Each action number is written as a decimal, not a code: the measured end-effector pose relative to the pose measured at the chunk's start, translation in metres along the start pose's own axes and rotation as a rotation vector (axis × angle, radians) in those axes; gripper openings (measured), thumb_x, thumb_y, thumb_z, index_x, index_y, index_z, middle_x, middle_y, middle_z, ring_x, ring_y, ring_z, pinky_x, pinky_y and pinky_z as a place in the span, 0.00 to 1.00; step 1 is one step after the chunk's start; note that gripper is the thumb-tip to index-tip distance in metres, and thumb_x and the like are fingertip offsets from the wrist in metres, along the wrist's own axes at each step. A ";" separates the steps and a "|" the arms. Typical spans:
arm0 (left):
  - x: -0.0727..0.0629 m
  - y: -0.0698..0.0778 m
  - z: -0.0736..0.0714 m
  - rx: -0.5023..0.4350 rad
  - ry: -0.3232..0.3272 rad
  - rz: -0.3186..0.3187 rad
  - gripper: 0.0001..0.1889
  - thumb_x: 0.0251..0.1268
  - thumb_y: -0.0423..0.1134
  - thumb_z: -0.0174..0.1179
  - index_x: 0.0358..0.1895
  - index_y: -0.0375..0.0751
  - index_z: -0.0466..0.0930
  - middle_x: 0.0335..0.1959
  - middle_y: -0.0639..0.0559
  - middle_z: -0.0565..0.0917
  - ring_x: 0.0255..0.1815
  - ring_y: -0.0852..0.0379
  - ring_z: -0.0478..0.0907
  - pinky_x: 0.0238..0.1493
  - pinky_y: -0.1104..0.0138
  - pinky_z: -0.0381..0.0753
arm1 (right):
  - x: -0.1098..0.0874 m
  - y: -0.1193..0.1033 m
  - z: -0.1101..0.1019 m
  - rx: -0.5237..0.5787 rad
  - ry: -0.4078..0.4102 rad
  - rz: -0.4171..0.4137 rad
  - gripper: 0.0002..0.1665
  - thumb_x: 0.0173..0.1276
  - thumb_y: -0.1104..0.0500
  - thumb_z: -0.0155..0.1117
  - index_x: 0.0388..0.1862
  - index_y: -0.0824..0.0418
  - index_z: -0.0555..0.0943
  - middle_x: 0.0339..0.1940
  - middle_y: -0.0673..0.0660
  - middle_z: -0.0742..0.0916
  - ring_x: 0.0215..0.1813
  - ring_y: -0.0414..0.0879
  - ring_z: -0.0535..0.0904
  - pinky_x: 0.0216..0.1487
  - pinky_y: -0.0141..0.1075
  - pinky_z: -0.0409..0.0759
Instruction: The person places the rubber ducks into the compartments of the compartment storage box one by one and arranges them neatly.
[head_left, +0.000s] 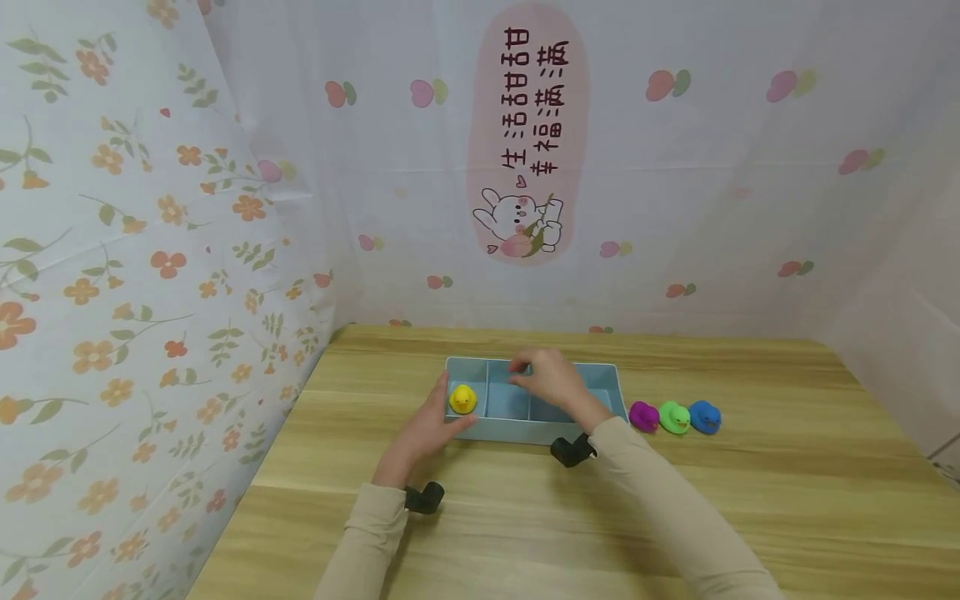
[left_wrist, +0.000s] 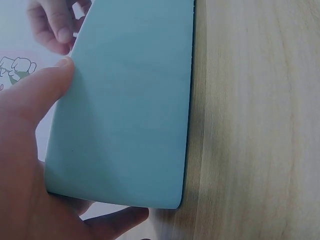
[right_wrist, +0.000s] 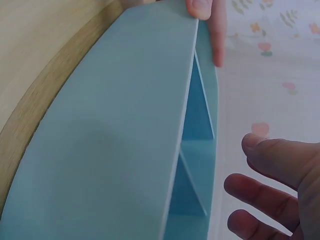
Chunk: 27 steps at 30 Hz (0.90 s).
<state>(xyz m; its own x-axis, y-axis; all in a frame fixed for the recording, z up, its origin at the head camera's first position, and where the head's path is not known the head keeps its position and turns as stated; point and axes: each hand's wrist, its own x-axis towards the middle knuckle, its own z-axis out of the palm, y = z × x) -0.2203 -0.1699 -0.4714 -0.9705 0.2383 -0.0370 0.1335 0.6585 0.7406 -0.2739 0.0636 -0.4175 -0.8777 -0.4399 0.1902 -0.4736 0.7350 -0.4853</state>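
A light blue divided box (head_left: 506, 431) sits on the table with a yellow rubber duck (head_left: 462, 399) in its leftmost compartment. My left hand (head_left: 426, 429) grips the left end of this box. Its thumb lies at the front rim and its fingers reach round the end, as the left wrist view shows. Over the middle compartments hovers my right hand (head_left: 553, 379), thumb and fingers bent and apart. Nothing shows between those fingers (right_wrist: 260, 195) in the right wrist view, where they are above the rim.
Right of the box, a purple duck (head_left: 644, 417), a green duck (head_left: 675, 417) and a blue duck (head_left: 705, 417) stand in a row on the wooden table (head_left: 495, 533). A patterned cloth (head_left: 390, 250) hangs behind, and a flowered one (head_left: 150, 333) hangs along the left.
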 end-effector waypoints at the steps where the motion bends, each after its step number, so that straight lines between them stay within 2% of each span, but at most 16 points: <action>1: 0.000 0.000 0.000 0.002 0.001 -0.002 0.51 0.64 0.54 0.59 0.76 0.36 0.33 0.78 0.39 0.42 0.77 0.42 0.46 0.75 0.49 0.50 | -0.001 0.002 -0.001 0.008 0.002 -0.002 0.08 0.60 0.57 0.70 0.38 0.57 0.86 0.36 0.51 0.87 0.41 0.48 0.83 0.42 0.43 0.81; 5: 0.000 -0.001 0.001 0.008 -0.001 -0.006 0.51 0.64 0.54 0.59 0.76 0.36 0.33 0.78 0.39 0.42 0.77 0.42 0.47 0.74 0.49 0.50 | -0.005 0.008 -0.004 0.034 0.006 0.001 0.09 0.60 0.58 0.70 0.39 0.59 0.86 0.36 0.52 0.87 0.43 0.51 0.83 0.43 0.44 0.81; 13: 0.000 0.000 0.000 0.022 -0.005 -0.010 0.53 0.63 0.58 0.59 0.77 0.38 0.33 0.78 0.41 0.41 0.77 0.43 0.46 0.75 0.50 0.50 | -0.013 0.017 -0.019 0.020 0.003 0.032 0.07 0.61 0.58 0.69 0.39 0.56 0.86 0.37 0.52 0.87 0.44 0.51 0.83 0.42 0.44 0.80; 20: 0.000 0.000 0.002 0.010 -0.006 -0.005 0.53 0.63 0.58 0.59 0.77 0.37 0.32 0.78 0.40 0.41 0.78 0.42 0.45 0.75 0.50 0.49 | -0.018 0.030 -0.026 0.003 0.017 0.014 0.08 0.61 0.58 0.69 0.39 0.59 0.86 0.38 0.52 0.87 0.46 0.54 0.83 0.43 0.45 0.81; 27: 0.000 -0.001 0.000 0.006 0.000 0.007 0.53 0.63 0.57 0.59 0.76 0.36 0.33 0.78 0.39 0.40 0.78 0.42 0.44 0.75 0.50 0.48 | -0.025 0.037 -0.035 -0.009 0.034 0.007 0.08 0.62 0.59 0.69 0.39 0.59 0.86 0.38 0.53 0.88 0.43 0.52 0.83 0.40 0.43 0.81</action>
<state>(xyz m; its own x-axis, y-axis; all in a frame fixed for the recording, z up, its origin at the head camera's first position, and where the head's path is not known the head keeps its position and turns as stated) -0.2207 -0.1708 -0.4722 -0.9695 0.2430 -0.0316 0.1416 0.6609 0.7370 -0.2722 0.1193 -0.4105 -0.8831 -0.4165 0.2159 -0.4675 0.7428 -0.4793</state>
